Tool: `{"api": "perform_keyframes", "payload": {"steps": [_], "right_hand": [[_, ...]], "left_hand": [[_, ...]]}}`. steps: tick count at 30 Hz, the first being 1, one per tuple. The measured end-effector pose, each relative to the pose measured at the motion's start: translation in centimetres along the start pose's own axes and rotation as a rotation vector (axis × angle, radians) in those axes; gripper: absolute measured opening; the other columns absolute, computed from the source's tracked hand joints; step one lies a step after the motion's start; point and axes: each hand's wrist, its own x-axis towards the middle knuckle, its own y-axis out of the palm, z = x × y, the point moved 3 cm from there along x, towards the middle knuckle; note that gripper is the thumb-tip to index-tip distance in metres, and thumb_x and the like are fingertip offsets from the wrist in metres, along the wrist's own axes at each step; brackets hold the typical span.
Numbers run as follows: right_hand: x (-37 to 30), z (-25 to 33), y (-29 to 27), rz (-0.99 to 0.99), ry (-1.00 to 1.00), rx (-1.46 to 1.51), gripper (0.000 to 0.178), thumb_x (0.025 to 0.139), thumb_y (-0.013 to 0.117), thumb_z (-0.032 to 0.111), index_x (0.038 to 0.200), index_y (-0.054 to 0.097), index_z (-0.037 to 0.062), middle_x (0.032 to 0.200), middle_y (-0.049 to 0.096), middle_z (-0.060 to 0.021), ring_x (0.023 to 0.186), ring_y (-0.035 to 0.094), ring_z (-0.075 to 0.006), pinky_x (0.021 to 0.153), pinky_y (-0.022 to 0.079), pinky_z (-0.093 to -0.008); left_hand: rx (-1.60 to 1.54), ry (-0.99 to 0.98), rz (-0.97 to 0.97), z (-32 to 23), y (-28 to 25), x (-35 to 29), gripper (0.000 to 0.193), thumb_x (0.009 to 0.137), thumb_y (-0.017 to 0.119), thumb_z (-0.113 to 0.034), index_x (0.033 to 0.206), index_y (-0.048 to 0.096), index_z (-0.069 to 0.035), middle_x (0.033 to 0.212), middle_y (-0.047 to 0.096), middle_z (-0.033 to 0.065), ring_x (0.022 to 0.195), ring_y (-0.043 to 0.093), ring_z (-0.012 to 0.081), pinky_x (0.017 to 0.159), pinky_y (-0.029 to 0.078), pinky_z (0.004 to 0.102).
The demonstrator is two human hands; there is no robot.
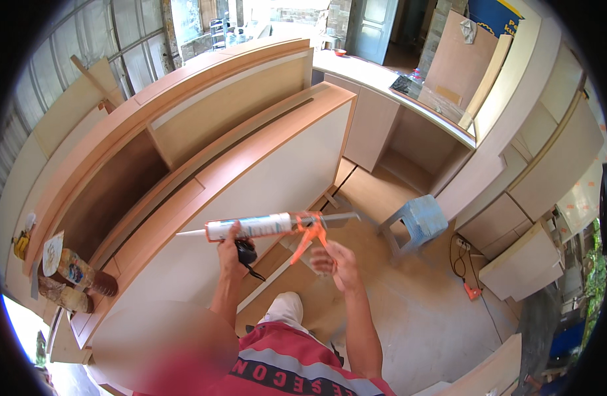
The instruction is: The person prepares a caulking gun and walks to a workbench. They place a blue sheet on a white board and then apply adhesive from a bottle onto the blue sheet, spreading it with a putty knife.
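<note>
The caulking gun (269,226) is in the air, lying crosswise, its nozzle (191,233) leftward; the left hand (229,256), nearer this nozzle, grasps the tube (260,226); the right hand (340,265) is at the orange handle (306,245); whether gripping, I cannot tell.

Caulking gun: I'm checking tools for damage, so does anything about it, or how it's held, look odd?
No damage stands out on the caulking gun. One oddity: the left grip supporting it also has a black object tucked against it, which looks awkward; what that object is, I can't tell.
</note>
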Motion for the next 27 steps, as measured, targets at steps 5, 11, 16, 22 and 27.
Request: {"api": "perform_keyframes", "payload": {"steps": [5, 11, 16, 22, 27], "right_hand": [[17.8, 5.2, 0.9, 0.021, -0.094, -0.301, 0.028, 0.103, 0.052, 0.016, 0.119, 0.064, -0.0052, 0.098, 0.072, -0.0134, 0.077, 0.07, -0.0173, 0.065, 0.059, -0.029], [42.4, 4.5, 0.3, 0.182, -0.269, -0.597, 0.02, 0.093, 0.062, 0.011, 0.083, 0.074, -0.0026, 0.074, 0.074, -0.0093, 0.063, 0.069, -0.0146, 0.059, 0.057, -0.0296], [53.8, 4.0, 2.6, 0.138, -0.335, -0.96, 0.021, 0.086, 0.065, 0.016, 0.101, 0.08, 0.0135, 0.09, 0.076, -0.0119, 0.084, 0.071, -0.0207, 0.083, 0.055, -0.0377], [59.3, 3.9, 2.4, 0.141, -0.332, -1.187, 0.019, 0.089, 0.068, 0.028, 0.096, 0.08, 0.0163, 0.103, 0.068, -0.0086, 0.107, 0.057, -0.0309, 0.093, 0.041, -0.049], [61.6, 3.6, 1.5, 0.326, -0.653, -1.254, 0.02, 0.086, 0.069, 0.03, 0.091, 0.074, 0.011, 0.108, 0.057, -0.0132, 0.115, 0.051, -0.0313, 0.092, 0.042, -0.0507]], "left_hand": [[-0.117, 0.111, -0.036, 0.8, 3.1, 12.8, 0.032, 0.091, 0.076, -0.034, 0.104, 0.062, -0.009, 0.082, 0.067, 0.0072, 0.056, 0.059, 0.0163, 0.049, 0.052, 0.0296], [-0.241, 0.097, -0.106, 0.9, 4.8, 29.4, 0.036, 0.091, 0.075, -0.038, 0.112, 0.064, -0.012, 0.097, 0.07, 0.004, 0.07, 0.066, 0.0163, 0.054, 0.052, 0.0267], [-0.115, 0.087, -0.256, 0.2, 5.8, 36.7, 0.047, 0.091, 0.07, -0.052, 0.107, 0.062, -0.008, 0.082, 0.067, 0.0073, 0.057, 0.063, 0.0182, 0.046, 0.052, 0.0284], [-0.056, -0.01, -0.564, 1.4, 4.4, 40.2, 0.051, 0.089, 0.065, -0.061, 0.101, 0.058, -0.013, 0.074, 0.065, 0.008, 0.051, 0.059, 0.0192, 0.044, 0.049, 0.0335], [0.01, -0.079, -0.581, 0.3, -2.0, 41.3, 0.05, 0.096, 0.053, -0.046, 0.097, 0.06, 0.003, 0.079, 0.066, 0.0132, 0.063, 0.061, 0.0223, 0.056, 0.052, 0.0376]]}}
